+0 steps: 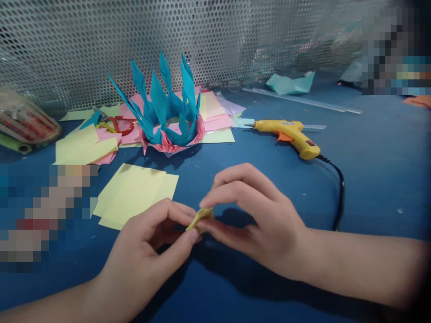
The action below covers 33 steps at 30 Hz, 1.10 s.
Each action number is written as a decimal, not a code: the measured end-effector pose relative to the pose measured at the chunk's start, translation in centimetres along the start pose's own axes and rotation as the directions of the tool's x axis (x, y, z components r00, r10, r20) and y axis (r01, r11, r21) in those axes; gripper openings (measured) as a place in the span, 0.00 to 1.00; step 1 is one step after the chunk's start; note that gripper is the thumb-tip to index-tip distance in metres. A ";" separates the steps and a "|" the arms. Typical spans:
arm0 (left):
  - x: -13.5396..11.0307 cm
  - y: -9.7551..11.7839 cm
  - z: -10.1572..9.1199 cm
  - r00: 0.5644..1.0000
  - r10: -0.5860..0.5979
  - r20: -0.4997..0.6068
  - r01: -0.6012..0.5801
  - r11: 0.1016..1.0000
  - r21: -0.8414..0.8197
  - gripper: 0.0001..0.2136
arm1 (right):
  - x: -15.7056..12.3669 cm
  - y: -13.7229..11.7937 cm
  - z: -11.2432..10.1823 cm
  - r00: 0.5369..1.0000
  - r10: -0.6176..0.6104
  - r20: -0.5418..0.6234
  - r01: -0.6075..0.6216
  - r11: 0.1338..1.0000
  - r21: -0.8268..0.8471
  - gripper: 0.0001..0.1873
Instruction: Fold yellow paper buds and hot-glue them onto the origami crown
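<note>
Both hands meet low in the middle of the blue table (370, 179). My left hand (148, 251) and my right hand (256, 220) pinch a small folded piece of yellow paper (201, 217) between thumbs and fingertips, just above the tabletop. Most of the piece is hidden by the fingers. A stack of yellow paper squares (134, 193) lies just behind my left hand. Farther back stands a paper flower (170, 116) with tall teal spikes and a pink base.
A yellow glue gun (289, 134) lies at right of centre, its black cord (340, 193) running toward my right forearm. Loose pink and yellow sheets (84, 146), red scissors (121, 124), glasses (229, 84), a clear ruler (303, 101) and a perforated metal screen (202, 40) line the back.
</note>
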<state>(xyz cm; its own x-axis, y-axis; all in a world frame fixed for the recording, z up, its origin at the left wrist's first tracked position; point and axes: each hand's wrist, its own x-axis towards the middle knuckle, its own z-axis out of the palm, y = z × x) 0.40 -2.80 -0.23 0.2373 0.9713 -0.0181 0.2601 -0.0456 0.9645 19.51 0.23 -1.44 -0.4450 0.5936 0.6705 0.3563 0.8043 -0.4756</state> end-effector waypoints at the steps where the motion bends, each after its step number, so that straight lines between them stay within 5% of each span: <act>1: 0.1 0.0 0.0 1.000 -0.028 -0.003 0.028 0.999 -0.020 0.05 | 0.0 0.0 -0.1 1.000 0.001 -0.004 -0.001 0.999 -0.034 0.02; 7: 1.0 -0.1 -0.4 0.994 -0.104 -0.046 0.099 0.990 -0.103 0.05 | -0.1 0.0 0.3 0.997 -0.033 0.063 0.031 0.999 0.041 0.05; 23: 0.4 -0.1 -0.3 0.997 -0.068 0.027 0.070 0.996 -0.063 0.05 | 0.3 -0.3 0.3 0.939 0.204 0.278 -0.270 0.936 0.226 0.08; 33: 0.9 0.2 -0.6 0.997 -0.063 0.043 0.067 0.992 -0.105 0.04 | 0.6 -0.5 0.0 0.901 0.175 0.396 -0.318 0.888 0.333 0.08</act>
<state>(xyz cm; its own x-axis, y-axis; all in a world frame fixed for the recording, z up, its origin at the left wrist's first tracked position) 0.09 -1.75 0.12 0.2602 0.9614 -0.0900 0.1758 0.0445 0.9834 19.06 0.24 -0.79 -0.6641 0.6867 0.2957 0.1848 0.5340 -0.8251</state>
